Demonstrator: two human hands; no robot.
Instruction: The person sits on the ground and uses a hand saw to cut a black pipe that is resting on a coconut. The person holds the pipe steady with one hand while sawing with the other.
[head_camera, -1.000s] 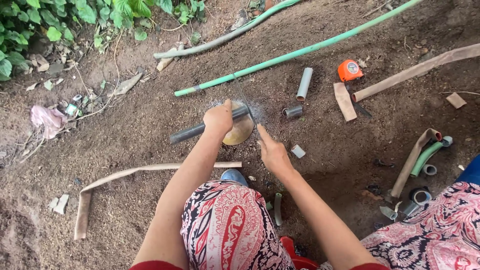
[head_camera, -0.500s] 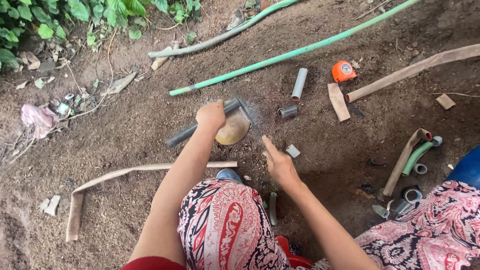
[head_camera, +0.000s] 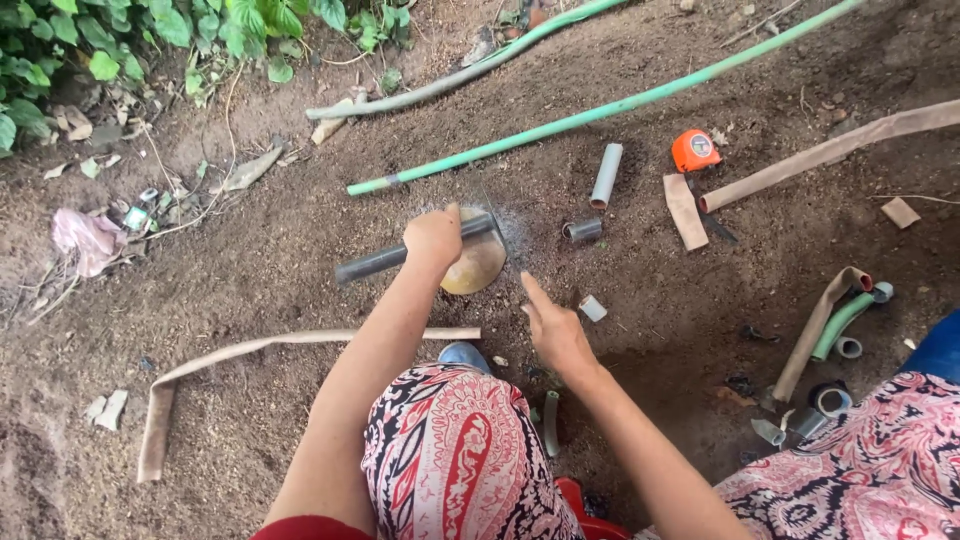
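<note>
1. The person's left hand (head_camera: 433, 236) is gripping a dark grey pipe (head_camera: 385, 260), with the fingers wrapped right round it and closed tight.
2. The pipe is lying across the bare dirt (head_camera: 250, 280), running out to the left of those fingers, while its near end is resting on a rounded tan stone (head_camera: 478, 266) just to the right of the knuckles.
3. The right hand (head_camera: 555, 330) is hovering empty, below and to the right of the stone, with its fingers stretched out straight and close together, pointing towards the stone and touching nothing.
4. A small pale pipe offcut (head_camera: 592, 308) is lying just beside the right fingertips, on their right.
5. A short dark pipe piece (head_camera: 582, 230) is sitting beyond the right fingertips, and a longer grey pipe piece (head_camera: 606, 175) is lying further out still.
6. An orange tape measure (head_camera: 695, 150) is lying well apart from both hands, up to the right.
7. A long green pipe (head_camera: 600, 105) is stretching across the ground beyond the left fingers.
8. A flat tan strap (head_camera: 250, 350) is curving over the dirt below the left forearm.
9. The person's red patterned garment (head_camera: 450, 460) is filling the space between the two arms.
</note>
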